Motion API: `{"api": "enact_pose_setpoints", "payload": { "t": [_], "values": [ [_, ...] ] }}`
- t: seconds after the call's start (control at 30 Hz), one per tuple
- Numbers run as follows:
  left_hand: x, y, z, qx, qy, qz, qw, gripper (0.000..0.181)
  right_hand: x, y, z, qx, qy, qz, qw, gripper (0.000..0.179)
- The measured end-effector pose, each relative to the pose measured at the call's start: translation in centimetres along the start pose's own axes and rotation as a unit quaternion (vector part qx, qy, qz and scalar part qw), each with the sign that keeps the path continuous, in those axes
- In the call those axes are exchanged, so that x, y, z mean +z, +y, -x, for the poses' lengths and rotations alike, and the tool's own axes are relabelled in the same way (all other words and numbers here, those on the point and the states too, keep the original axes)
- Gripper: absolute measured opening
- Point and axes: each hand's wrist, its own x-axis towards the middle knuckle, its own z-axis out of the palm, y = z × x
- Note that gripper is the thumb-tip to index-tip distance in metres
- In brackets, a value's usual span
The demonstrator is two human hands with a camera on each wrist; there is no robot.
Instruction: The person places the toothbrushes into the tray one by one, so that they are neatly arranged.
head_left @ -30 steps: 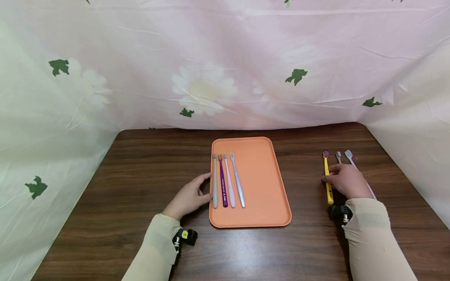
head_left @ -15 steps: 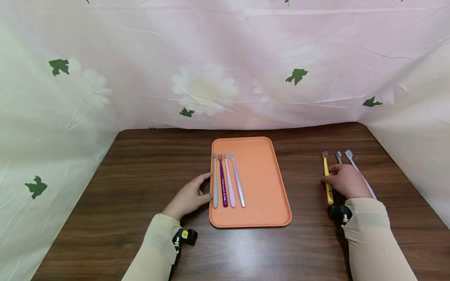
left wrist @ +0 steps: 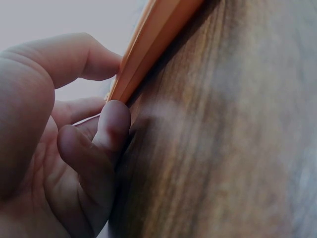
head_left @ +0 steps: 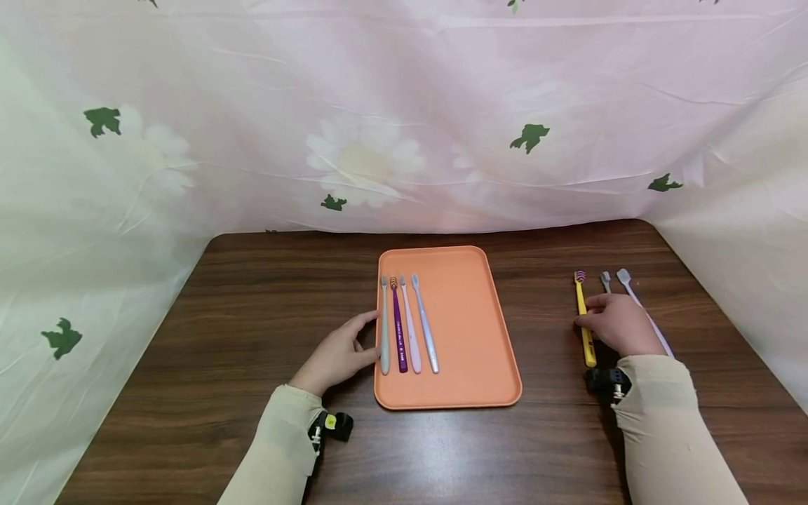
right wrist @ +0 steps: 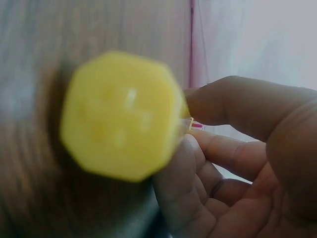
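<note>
My right hand (head_left: 621, 326) pinches the yellow toothbrush (head_left: 584, 322) at mid-handle. In the right wrist view its blurred yellow handle end (right wrist: 121, 116) fills the near part, with the thumb and index finger behind it. The brush has purple-striped bristles. My left hand (head_left: 337, 354) rests its thumb and fingertips against the left edge of the orange tray (head_left: 476, 322); the left wrist view shows them at the tray's rim (left wrist: 148, 44). On the tray lie a grey-green toothbrush (head_left: 385, 337), a purple toothbrush (head_left: 398, 330), a pale pink toothbrush (head_left: 412, 333) and a light blue toothbrush (head_left: 428, 330).
Beyond my right hand are a grey toothbrush (head_left: 606, 280), mostly hidden, and a pale lavender toothbrush (head_left: 625, 278), partly covered by the hand. A flowered cloth (head_left: 442, 168) hangs behind and beside the dark wooden table (head_left: 271, 280).
The yellow toothbrush's head has tipped slightly left in my right hand. My left hand stays at the tray's edge, and the whole head view has shifted a little.
</note>
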Motion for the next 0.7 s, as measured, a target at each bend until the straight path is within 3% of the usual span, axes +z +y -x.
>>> {"api": "enact_pose_setpoints", "payload": {
  "t": [0.7],
  "values": [
    [0.0,0.0,0.0,-0.002,0.000,0.000,1.0000,0.067,0.1,-1.0,0.1,-0.010,-0.004,-0.013,0.9998,0.045]
  ]
}}
